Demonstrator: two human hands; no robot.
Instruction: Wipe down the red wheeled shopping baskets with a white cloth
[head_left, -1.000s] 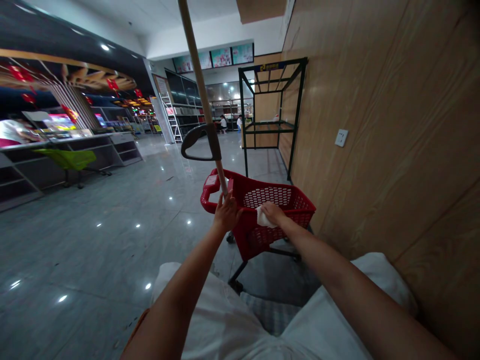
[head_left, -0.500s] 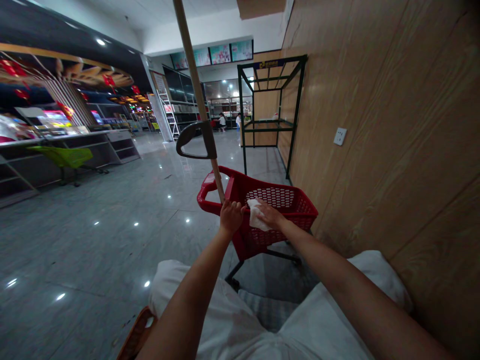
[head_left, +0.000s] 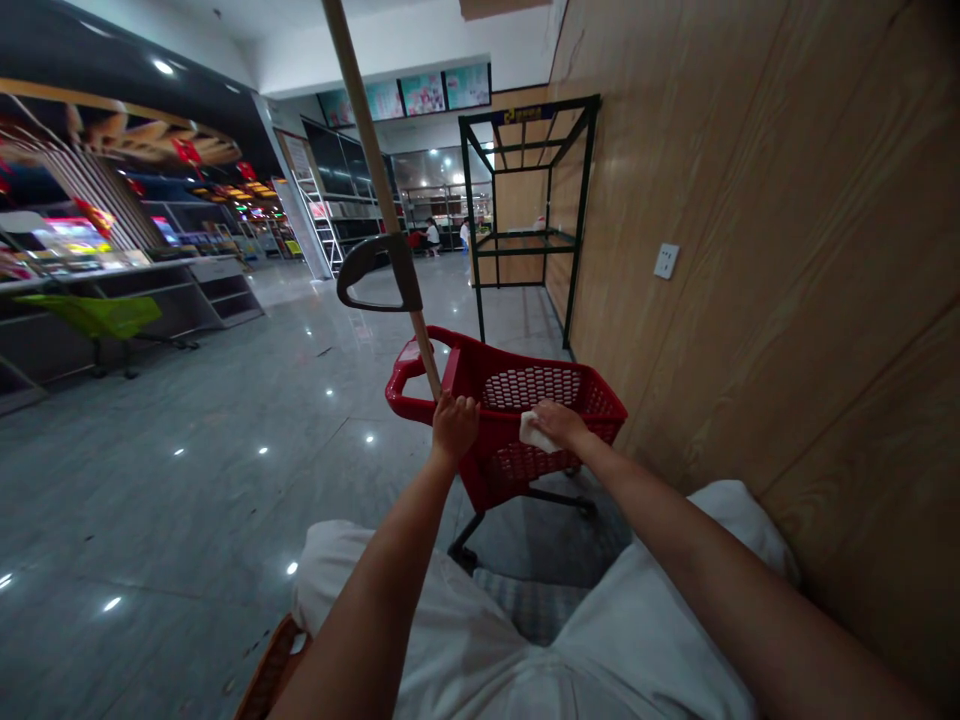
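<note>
A red plastic shopping cart (head_left: 577, 385) on wheels stands in front of me by a wooden wall. A tan pole (head_left: 373, 180) with a dark loop handle (head_left: 373, 275) rises from the cart's near left corner. My left hand (head_left: 454, 425) is closed around the cart's near rim at the foot of the pole. My right hand (head_left: 561, 424) presses a white cloth (head_left: 535, 432) flat against the cart's near rim, to the right of the left hand.
A wood-panelled wall (head_left: 765, 260) with a white socket (head_left: 665, 261) runs along the right. A dark metal rack (head_left: 525, 215) stands behind the cart. Glossy grey floor (head_left: 187, 470) spreads left towards counters and a green chair (head_left: 97, 318). People are far back.
My right hand with the cloth slid left along the rim towards the left hand, then back to the right. The left hand closed on the rim. The view shifted slightly.
</note>
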